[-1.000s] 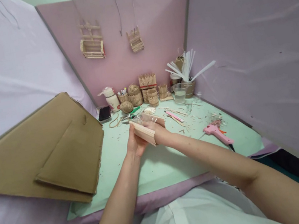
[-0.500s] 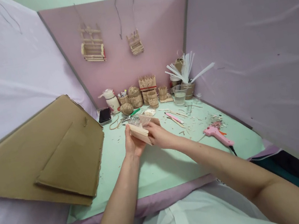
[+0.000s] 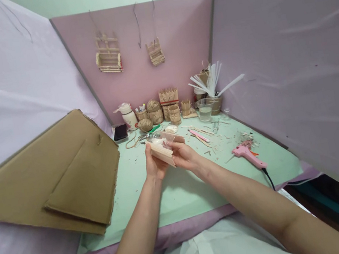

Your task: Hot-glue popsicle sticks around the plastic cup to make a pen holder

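A piece built of pale wooden craft sticks (image 3: pixel 161 153) is held above the table at the centre of the head view. Clear plastic (image 3: pixel 157 137) shows between its near side and a second stick panel (image 3: pixel 173 136) behind. My left hand (image 3: pixel 155 163) grips the left end, with the thumb up along the near panel's edge. On the other end, my right hand (image 3: pixel 184 155) is closed around the right side, its fingertips partly hidden behind the near panel. How the plastic is joined to the sticks cannot be made out.
A pink glue gun (image 3: pixel 248 156) lies at the right near wood scraps (image 3: pixel 244 137). Beyond my hands are a pink cutter (image 3: pixel 199 135), twine balls (image 3: pixel 145 125) and a cup of water (image 3: pixel 205 112). Cardboard sheets (image 3: pixel 77 181) lean at the left. Small stick baskets (image 3: pixel 109 62) hang on the back wall.
My right hand has shifted slightly right along the stick piece, and its fingers have settled at that end. The piece has turned a little. The whole view has tilted slightly.
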`<state>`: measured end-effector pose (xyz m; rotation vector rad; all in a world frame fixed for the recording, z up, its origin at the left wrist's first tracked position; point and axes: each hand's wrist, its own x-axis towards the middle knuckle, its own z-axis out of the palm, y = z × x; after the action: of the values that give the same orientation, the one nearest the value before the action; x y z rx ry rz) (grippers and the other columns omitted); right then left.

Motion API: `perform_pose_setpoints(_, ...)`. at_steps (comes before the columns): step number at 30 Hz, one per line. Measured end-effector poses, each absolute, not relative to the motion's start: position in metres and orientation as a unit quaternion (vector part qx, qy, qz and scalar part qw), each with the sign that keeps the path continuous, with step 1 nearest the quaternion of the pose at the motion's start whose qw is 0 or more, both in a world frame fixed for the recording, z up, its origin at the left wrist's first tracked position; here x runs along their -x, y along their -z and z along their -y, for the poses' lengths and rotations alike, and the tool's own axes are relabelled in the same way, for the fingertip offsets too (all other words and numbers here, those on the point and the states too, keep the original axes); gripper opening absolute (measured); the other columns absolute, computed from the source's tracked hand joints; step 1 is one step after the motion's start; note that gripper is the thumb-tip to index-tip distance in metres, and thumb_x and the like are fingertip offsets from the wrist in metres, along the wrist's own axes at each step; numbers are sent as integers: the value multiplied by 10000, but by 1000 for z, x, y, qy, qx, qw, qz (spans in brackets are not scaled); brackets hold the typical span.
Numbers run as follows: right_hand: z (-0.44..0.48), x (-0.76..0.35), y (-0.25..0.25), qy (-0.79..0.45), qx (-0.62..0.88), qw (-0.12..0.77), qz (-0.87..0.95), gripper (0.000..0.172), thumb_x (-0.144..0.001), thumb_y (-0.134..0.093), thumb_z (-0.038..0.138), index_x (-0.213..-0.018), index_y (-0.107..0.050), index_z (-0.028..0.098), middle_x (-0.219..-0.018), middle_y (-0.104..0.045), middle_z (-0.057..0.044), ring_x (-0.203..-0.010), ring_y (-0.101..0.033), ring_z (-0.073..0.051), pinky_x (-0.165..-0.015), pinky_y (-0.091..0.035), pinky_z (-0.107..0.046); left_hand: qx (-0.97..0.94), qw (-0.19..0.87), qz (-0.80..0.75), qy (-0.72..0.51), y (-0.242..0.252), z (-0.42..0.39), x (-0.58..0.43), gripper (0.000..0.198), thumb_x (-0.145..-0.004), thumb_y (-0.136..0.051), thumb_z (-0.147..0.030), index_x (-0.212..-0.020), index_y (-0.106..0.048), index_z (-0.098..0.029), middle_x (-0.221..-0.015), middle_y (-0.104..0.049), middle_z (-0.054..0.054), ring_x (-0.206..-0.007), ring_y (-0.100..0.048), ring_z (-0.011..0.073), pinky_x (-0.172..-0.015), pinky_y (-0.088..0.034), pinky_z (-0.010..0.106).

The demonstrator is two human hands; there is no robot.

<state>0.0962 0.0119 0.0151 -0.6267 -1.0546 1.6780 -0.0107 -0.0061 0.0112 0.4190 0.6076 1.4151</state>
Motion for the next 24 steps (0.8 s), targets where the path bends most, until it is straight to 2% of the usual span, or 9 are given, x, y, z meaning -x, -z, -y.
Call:
perform_pose_setpoints(3, -8, -98, -19, -715, 244, 496, 427, 330, -691, -764, 387, -933, -604, 230, -892, -709, -22, -902, -676, -194, -842, -550, -327, -192, 705, -291, -617, -9, 6, 12, 495, -901, -536, -579, -1084, -676, -141, -834, -748, 70, -746, -717, 205, -689, -575, 290)
perform_pose_setpoints(6, -2, -103, -21, -681, 244, 486, 490, 329, -691, -782, 332, -957, -610, 242, -892, -689, 26, -842, -650, -149, -821, -518, -275, -195, 707, -303, -609, -7, 5, 12, 483, -883, -559, -570, -1030, -687, -128, -796, -742, 84, -806, -731, 252, -766, -590, 349)
perform_pose_setpoints(10, 3, -107, -16, -530, 294, 442, 661, 159, -800, -645, 287, -943, -617, 224, -881, -656, 14, -854, -603, -161, -840, -485, -298, -201, 714, -282, -608, -6, 7, 11, 485, -887, -537, -553, -1023, -692, -115, -861, -757, 114, -890, -736, 280, -843, -585, 388)
perform_pose_setpoints(13, 7, -106, -10, -363, 381, 412, 744, 212, -791, -584, 178, -986, -651, 228, -983, -663, -31, -1000, -576, -222, -969, -435, -383, -199, 753, -264, -568, -4, 9, 12, 551, -875, -530, -601, -1097, -679, -119, -969, -761, 139, -997, -719, 314, -899, -568, 443)
perform_pose_setpoints(16, 13, -102, -7, -296, 409, 413, 758, 244, -766, -579, 145, -977, -677, 219, -1053, -658, -78, -1102, -541, -281, -1050, -373, -451, -194, 767, -259, -555, -4, 10, 13, 553, -878, -542, -607, -1119, -668, -126, -1011, -758, 146, -1049, -707, 321, -938, -551, 466)
perform_pose_setpoints(18, 15, -98, -7, -322, 397, 426, 747, 211, -772, -578, 164, -950, -676, 220, -1032, -668, -72, -1084, -562, -278, -1039, -401, -449, -195, 748, -256, -581, -5, 10, 12, 487, -890, -562, -565, -1091, -671, -135, -976, -763, 130, -1027, -716, 307, -934, -557, 452)
perform_pose_setpoints(20, 14, -93, -6, -403, 379, 455, 698, 190, -782, -579, 192, -948, -667, 222, -980, -686, -50, -1000, -614, -247, -976, -474, -423, -193, 723, -252, -613, -7, 9, 11, 420, -908, -561, -527, -1048, -675, -147, -913, -765, 107, -982, -729, 288, -911, -569, 430)
perform_pose_setpoints(24, 4, -87, -3, -643, 290, 535, 464, 301, -736, -679, 226, -1036, -647, 219, -966, -724, -37, -890, -679, -210, -812, -586, -357, -160, 691, -259, -655, -6, 4, 6, 398, -919, -552, -526, -998, -677, -156, -830, -755, 76, -871, -739, 250, -844, -590, 378)
